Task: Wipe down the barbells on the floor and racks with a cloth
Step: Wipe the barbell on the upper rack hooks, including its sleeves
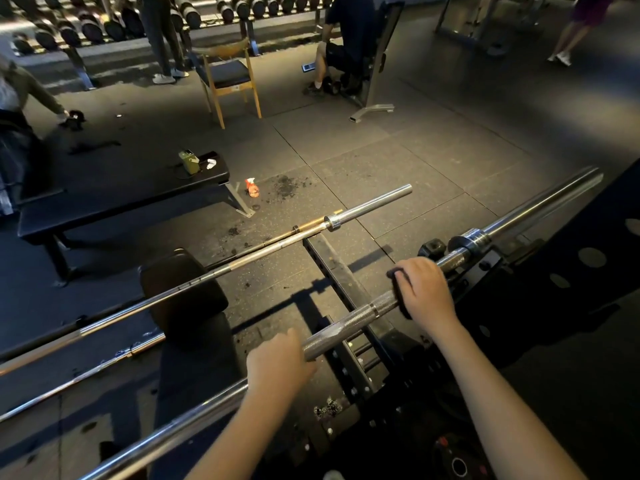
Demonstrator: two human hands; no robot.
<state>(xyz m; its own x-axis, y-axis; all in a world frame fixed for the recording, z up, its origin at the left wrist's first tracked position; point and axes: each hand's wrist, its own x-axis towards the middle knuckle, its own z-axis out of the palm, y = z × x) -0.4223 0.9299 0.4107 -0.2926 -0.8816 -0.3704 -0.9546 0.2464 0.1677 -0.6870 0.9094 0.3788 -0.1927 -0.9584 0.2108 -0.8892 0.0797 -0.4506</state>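
Note:
A steel barbell (349, 323) lies across the black rack (491, 268), running from lower left to upper right. My left hand (278, 363) grips its shaft near the knurled section. Further right, my right hand (424, 287) holds a dark cloth (398, 276) wrapped around the same bar, close to the collar (469, 239). Two more barbells (242, 261) lie side by side on the floor beyond the rack, one with a bronze-coloured sleeve end.
A black flat bench (114, 199) stands at the left, an orange spray bottle (252, 188) on the floor beside it. A wooden chair (227, 72), dumbbell racks (104, 26) and several people fill the back. A black pad (183, 289) sits below the floor bars.

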